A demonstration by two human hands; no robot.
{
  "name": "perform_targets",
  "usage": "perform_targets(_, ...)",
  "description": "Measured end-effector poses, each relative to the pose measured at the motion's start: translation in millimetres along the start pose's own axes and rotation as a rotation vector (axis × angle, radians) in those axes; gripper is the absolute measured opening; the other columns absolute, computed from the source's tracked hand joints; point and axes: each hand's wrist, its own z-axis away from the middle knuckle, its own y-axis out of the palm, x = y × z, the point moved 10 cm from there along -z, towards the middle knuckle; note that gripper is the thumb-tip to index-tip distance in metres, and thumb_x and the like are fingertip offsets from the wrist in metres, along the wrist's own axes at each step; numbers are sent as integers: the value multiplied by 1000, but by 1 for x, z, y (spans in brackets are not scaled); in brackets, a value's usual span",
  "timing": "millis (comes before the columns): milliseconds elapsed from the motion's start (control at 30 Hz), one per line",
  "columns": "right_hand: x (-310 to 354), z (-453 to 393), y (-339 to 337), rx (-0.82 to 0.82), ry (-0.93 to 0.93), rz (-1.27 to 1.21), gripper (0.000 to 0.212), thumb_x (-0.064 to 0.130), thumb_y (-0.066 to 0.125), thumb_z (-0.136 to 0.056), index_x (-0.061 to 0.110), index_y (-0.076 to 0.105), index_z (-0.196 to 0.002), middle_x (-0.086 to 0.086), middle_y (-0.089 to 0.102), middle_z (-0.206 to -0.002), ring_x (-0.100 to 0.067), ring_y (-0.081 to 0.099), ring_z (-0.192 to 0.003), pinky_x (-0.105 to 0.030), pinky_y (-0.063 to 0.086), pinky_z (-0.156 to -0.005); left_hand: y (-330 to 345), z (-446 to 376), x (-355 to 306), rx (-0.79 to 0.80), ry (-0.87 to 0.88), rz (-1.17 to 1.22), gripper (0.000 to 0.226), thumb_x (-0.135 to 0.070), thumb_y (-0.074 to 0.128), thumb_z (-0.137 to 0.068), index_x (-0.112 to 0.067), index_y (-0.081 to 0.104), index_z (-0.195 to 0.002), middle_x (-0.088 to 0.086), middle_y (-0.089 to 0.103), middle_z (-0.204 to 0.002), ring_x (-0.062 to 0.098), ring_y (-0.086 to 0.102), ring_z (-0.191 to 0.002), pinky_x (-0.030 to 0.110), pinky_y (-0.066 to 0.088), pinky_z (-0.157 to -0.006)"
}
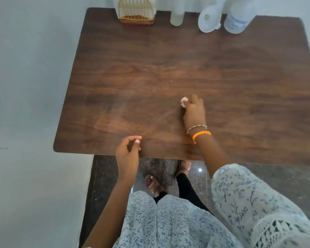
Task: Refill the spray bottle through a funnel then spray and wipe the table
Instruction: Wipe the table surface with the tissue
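My right hand presses a small crumpled white tissue flat on the dark wooden table, near its middle front. Only a bit of the tissue shows past my fingers. My left hand hovers at the table's front edge with fingers loosely curled and nothing in it. At the back edge stand a white funnel lying on its side, a clear bottle with a label to its right, and a white cylinder-shaped bottle to its left; their tops are cut off by the frame.
A gold wire holder with white paper stands at the back left of the table. White walls close in on the left and behind. My feet in sandals stand on the dark stone floor under the front edge.
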Motion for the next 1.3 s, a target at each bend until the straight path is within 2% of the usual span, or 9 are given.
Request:
perform_targets(200,89,95,25,196,-562,-138,16,4,56,-78,5,70,-87,-15,58,-79,-25,42,-76,-32,29,-63,28,4,-16,73,53,-17,23,-7,56,-91,-27,66,-84,-8,66,-87,3,59,-73,32,52,-79)
perform_targets(267,54,85,12,247,-370,-257,20,3,54,-83,3,72,-91,-18,59,-83,-28,53,-79,-29,33,-68,38,5,-22,83,55,-14,24,-8,56,-92,-28,65,-84,-8,65,-85,5,58,-71,31,51,-78)
perform_targets(433,-77,58,-74,-197,137,-447,27,-12,55,-75,0,71,-93,-12,59,-81,-12,53,-75,3,32,-76,91,14,-40,172,70,-48,20,-9,55,-92,-25,66,-85,-6,62,-80,1,56,-65,27,48,-73)
perform_targets(600,-149,54,-87,-142,162,-241,23,5,51,-78,3,70,-90,-17,53,-77,-35,56,-70,-32,48,-61,164,32,-55,273,73,-94,17,-10,55,-92,-20,67,-85,-6,61,-80,7,55,-68,29,48,-74)
perform_targets(767,-177,49,-91,-41,-141,-67,12,9,53,-83,10,63,-90,-10,44,-76,-29,44,-67,-36,34,-56,237,52,-61,327,55,-122,21,-6,56,-91,-22,67,-83,-6,60,-75,7,54,-68,28,47,-72)
perform_targets(933,-315,6,-143,-139,185,6,12,0,60,-75,3,70,-81,-21,51,-70,-37,54,-63,-32,39,-52,308,62,-64,355,40,-156,25,-7,57,-90,-28,67,-80,-1,62,-74,8,55,-68,33,47,-71)
perform_targets(1100,-419,-4,-174,-273,662,-55,24,-2,50,-78,-1,70,-90,-27,55,-96,-43,55,-81,-42,44,-71,360,71,-73,371,24,-138,25,-5,57,-90,-26,67,-81,-2,63,-78,1,55,-65,25,46,-71)
perform_targets(1167,-394,-16,-158,-253,572,-68,22,-1,52,-78,-1,70,-90,-26,59,-101,-42,58,-86,-39,47,-73,371,72,-76,360,22,-140,25,-5,56,-90,-26,67,-81,-5,63,-78,-2,56,-65,28,48,-71)
perform_targets(1300,-278,-28,-110,-73,5,-130,33,12,40,-81,2,70,-92,-19,63,-88,-36,60,-76,-36,54,-58,379,64,-89,282,57,-125,26,-2,56,-89,-25,67,-81,-8,62,-75,-3,54,-61,31,49,-73)
